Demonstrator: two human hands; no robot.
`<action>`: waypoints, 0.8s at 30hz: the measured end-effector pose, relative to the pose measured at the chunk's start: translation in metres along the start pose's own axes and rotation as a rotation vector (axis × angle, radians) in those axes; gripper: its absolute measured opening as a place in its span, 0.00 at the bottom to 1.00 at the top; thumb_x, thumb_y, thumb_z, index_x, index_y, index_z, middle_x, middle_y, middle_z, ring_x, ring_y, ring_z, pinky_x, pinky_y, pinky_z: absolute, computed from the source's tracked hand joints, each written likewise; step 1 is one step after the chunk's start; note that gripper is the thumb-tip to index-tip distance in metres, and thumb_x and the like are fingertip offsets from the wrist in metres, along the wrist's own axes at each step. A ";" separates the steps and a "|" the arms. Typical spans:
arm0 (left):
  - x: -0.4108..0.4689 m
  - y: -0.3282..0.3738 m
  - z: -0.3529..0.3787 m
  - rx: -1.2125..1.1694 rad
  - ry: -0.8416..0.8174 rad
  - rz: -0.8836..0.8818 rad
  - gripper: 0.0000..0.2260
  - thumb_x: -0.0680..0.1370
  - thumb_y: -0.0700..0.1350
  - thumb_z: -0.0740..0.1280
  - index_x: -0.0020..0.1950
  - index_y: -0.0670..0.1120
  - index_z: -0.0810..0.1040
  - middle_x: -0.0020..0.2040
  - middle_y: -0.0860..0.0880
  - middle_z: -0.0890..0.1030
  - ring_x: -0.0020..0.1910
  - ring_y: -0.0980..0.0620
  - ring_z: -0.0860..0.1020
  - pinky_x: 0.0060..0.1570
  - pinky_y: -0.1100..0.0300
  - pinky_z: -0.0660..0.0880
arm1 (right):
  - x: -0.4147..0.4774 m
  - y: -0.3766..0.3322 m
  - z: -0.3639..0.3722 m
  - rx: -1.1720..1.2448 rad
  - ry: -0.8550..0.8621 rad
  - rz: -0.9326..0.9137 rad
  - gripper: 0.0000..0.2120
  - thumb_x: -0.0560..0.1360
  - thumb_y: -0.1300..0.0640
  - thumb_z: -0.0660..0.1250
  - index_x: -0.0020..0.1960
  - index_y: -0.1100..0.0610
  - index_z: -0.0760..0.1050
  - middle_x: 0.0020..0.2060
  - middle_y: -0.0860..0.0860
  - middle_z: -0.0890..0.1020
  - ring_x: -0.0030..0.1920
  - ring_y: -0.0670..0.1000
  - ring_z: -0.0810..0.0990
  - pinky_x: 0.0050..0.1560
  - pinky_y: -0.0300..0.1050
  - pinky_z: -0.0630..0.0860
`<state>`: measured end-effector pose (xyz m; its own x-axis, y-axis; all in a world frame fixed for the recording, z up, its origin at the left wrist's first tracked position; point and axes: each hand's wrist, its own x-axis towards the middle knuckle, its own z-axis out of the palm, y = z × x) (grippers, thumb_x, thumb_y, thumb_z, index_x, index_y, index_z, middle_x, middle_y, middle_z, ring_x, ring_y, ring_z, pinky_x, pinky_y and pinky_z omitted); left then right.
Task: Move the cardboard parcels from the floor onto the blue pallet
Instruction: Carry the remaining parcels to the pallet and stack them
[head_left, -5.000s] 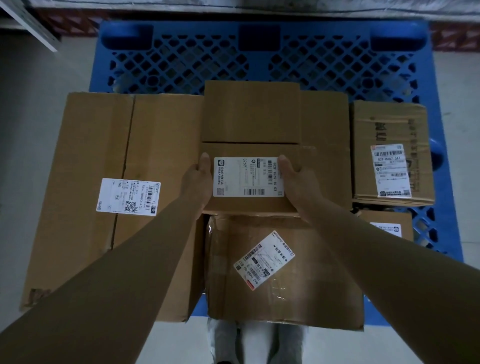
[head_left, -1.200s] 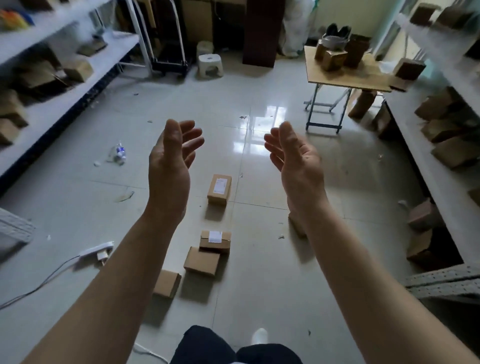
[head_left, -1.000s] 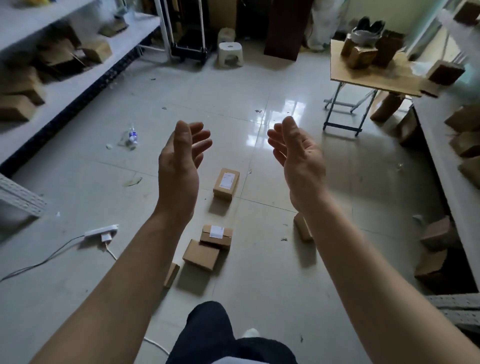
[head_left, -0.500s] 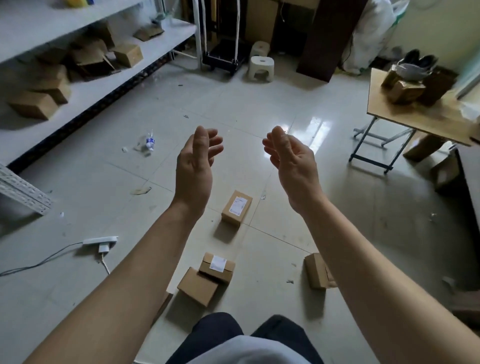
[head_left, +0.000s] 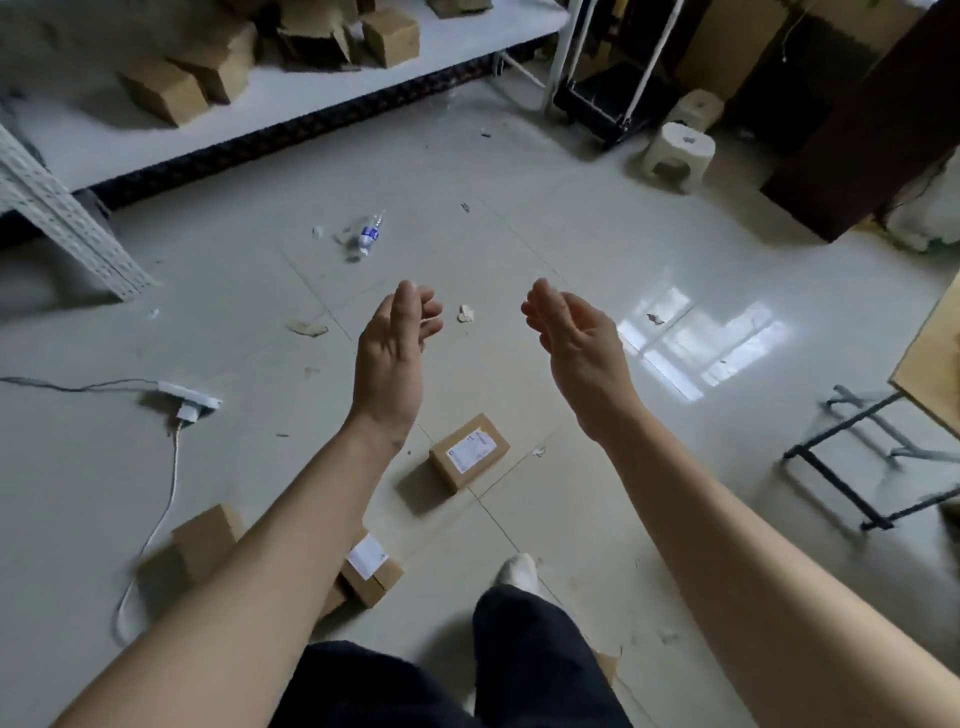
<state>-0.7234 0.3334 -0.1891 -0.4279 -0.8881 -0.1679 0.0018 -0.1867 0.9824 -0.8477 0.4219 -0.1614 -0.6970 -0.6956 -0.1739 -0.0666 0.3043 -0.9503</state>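
The left hand (head_left: 395, 358) and right hand (head_left: 582, 353) are hovering empty above the floor, palms facing each other and fingers loosely curled. A labelled cardboard parcel (head_left: 469, 451) is lying on the tiles at 6 o'clock from them, between the forearms. A second labelled parcel (head_left: 371, 569) and a plain parcel (head_left: 205, 538) are sitting at 7 o'clock. A water bottle (head_left: 370, 236) is lying at 11 o'clock.

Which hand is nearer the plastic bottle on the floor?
Left. The left hand is raised short of the bottle, slightly to its right; the right hand is raised farther right.
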 end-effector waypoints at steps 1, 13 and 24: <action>0.007 -0.008 0.013 -0.003 0.045 -0.013 0.16 0.84 0.52 0.50 0.57 0.46 0.74 0.54 0.47 0.79 0.54 0.53 0.80 0.53 0.66 0.71 | 0.015 0.007 -0.009 -0.011 -0.037 0.005 0.13 0.79 0.44 0.60 0.48 0.51 0.78 0.45 0.44 0.81 0.52 0.47 0.80 0.55 0.42 0.73; 0.092 -0.172 0.057 0.121 0.316 -0.237 0.13 0.83 0.51 0.53 0.54 0.46 0.74 0.49 0.51 0.78 0.53 0.51 0.78 0.54 0.62 0.70 | 0.165 0.163 -0.016 -0.175 -0.238 0.159 0.19 0.79 0.44 0.59 0.53 0.58 0.77 0.42 0.48 0.79 0.48 0.49 0.78 0.45 0.34 0.70; 0.157 -0.458 0.045 0.363 0.305 -0.490 0.16 0.82 0.56 0.55 0.47 0.46 0.73 0.44 0.49 0.76 0.54 0.41 0.78 0.54 0.52 0.72 | 0.262 0.450 0.051 -0.455 -0.358 0.269 0.28 0.77 0.37 0.58 0.61 0.61 0.71 0.56 0.52 0.78 0.58 0.54 0.74 0.57 0.46 0.68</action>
<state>-0.8326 0.2982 -0.6621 -0.0280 -0.8254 -0.5638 -0.4532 -0.4923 0.7431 -1.0237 0.3433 -0.6480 -0.4548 -0.7068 -0.5418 -0.2735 0.6898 -0.6703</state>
